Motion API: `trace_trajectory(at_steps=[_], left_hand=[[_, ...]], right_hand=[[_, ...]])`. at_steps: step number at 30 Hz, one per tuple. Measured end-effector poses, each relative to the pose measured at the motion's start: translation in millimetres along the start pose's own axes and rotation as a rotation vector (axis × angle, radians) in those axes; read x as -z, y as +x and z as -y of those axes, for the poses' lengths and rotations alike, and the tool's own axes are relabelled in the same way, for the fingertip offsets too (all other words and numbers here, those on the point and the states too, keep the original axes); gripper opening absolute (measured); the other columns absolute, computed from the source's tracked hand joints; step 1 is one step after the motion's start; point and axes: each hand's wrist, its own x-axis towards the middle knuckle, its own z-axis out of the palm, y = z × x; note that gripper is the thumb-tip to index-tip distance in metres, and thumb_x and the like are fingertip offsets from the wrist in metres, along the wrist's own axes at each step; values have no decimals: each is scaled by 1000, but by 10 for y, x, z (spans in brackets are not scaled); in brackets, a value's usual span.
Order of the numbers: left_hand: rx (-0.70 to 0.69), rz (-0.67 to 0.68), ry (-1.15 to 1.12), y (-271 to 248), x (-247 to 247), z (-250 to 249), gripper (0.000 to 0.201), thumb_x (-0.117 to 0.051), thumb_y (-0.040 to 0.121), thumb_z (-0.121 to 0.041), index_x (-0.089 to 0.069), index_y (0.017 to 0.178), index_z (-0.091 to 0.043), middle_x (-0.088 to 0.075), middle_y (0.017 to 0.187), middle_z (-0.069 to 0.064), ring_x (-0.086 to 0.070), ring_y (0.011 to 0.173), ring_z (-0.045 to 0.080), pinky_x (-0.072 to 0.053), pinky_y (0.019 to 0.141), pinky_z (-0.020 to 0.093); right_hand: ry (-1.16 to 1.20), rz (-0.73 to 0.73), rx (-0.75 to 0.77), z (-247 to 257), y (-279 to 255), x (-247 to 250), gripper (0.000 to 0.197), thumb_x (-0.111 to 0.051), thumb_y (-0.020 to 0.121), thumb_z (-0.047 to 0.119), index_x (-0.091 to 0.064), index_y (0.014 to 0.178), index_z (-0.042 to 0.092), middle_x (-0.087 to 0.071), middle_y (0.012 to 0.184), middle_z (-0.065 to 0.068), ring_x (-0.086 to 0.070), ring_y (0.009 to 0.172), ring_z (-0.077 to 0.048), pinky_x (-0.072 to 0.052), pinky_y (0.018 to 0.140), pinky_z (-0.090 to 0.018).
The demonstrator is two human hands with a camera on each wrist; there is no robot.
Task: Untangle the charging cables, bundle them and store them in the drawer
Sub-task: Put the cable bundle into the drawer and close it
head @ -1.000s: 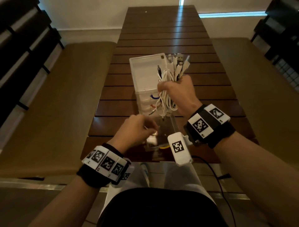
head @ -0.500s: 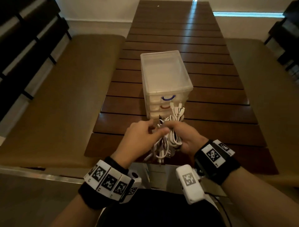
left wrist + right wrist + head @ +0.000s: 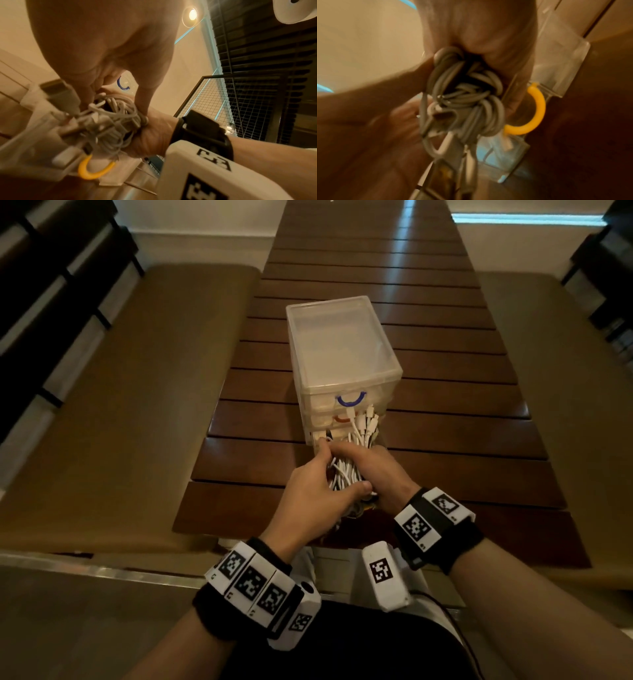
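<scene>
A coiled bundle of white charging cables (image 3: 343, 474) is held between both hands, just in front of the clear plastic drawer unit (image 3: 339, 347). My left hand (image 3: 317, 474) grips the bundle from the left, its thumb across the coils. On the other side my right hand (image 3: 382, 469) wraps round it. Several plugs (image 3: 366, 422) stick up past the fingers. The wrist views show the cable bundle (image 3: 109, 121) (image 3: 465, 97) right above the pulled-out bottom drawer, beside its yellow handle (image 3: 95, 171) (image 3: 536, 108). In the head view that drawer is mostly hidden under my hands.
The drawer unit stands on a long dark slatted wooden table (image 3: 376, 285); its upper drawer has a blue handle (image 3: 350, 400). Padded benches (image 3: 137, 392) run along both sides. The table's near edge (image 3: 239, 537) lies just below my hands.
My right hand has brought the bundle down from high in front of the unit to low by the bottom drawer. My left hand has left the drawer and taken hold of the bundle.
</scene>
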Motion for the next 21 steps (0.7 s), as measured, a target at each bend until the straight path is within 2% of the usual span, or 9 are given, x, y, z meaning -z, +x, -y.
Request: trace_trajectory(at_steps=[2, 4, 7, 9, 12, 15, 17, 19, 21], left_hand=[[7, 6, -120, -14, -19, 18, 99, -73, 86, -29, -4, 157, -22, -44, 145, -15, -41, 126, -5, -36, 84, -4], [13, 33, -166, 8, -14, 18, 97, -70, 89, -25, 0, 157, -25, -44, 138, -21, -46, 122, -3, -41, 83, -1], [21, 80, -89, 85, 14, 12, 78, -62, 94, -28, -12, 155, -23, -50, 140, -8, -56, 118, 9, -49, 89, 17], [35, 107, -3, 139, 3, 0, 74, -56, 97, -29, -11, 154, -18, -42, 150, 2, -52, 128, 19, -48, 100, 33], [60, 169, 100, 194, -65, -40, 82, -47, 101, -30, 13, 154, -16, 4, 164, 10, -19, 149, 24, -26, 119, 41], [59, 207, 173, 214, -116, -95, 78, -38, 104, -25, 23, 150, -12, 25, 160, 14, 10, 150, 25, -14, 119, 37], [64, 217, 217, 215, -125, -129, 74, -34, 104, -20, 23, 149, -5, 26, 158, 20, 12, 150, 29, -16, 120, 41], [84, 212, 236, 223, -129, -163, 74, -34, 103, -20, 20, 150, -3, 25, 157, 23, 4, 150, 32, -21, 120, 44], [102, 215, 258, 244, -133, -193, 74, -34, 103, -23, 19, 150, -1, 24, 157, 24, 2, 150, 35, -22, 119, 47]], right_hand=[[-72, -40, 105, 14, -5, -3, 41, -78, 71, 49, -77, 97, 17, -77, 92, -1, -74, 90, -18, -56, 91, -44], [-112, -79, 175, 39, 12, -12, 39, -74, 77, 52, -76, 96, 17, -77, 89, -1, -74, 87, -17, -58, 86, -39], [-339, -168, 139, 74, 86, -39, 67, -54, 81, 76, -72, 94, 12, -74, 87, -6, -70, 84, -21, -55, 80, -35], [-440, -206, 136, 88, 142, -43, 80, -39, 83, 81, -71, 92, 7, -72, 87, -12, -68, 84, -26, -53, 80, -36], [-421, -188, 187, 98, 185, -18, 71, -40, 89, 72, -72, 101, 10, -73, 92, -12, -68, 91, -27, -52, 83, -36], [-442, -119, 115, 170, 191, -4, 68, -40, 91, 69, -68, 117, 12, -71, 108, -10, -65, 103, -25, -49, 86, -33], [-511, -53, 24, 249, 192, 1, 69, -35, 96, 64, -63, 124, 8, -66, 120, -14, -61, 112, -28, -46, 94, -33], [-559, 33, -60, 342, 155, 5, 67, -28, 101, 58, -59, 129, 5, -62, 129, -18, -57, 119, -32, -44, 105, -41], [-582, 101, -65, 409, 114, 1, 59, -24, 105, 50, -55, 130, 6, -58, 134, -21, -54, 124, -32, -40, 109, -42]])
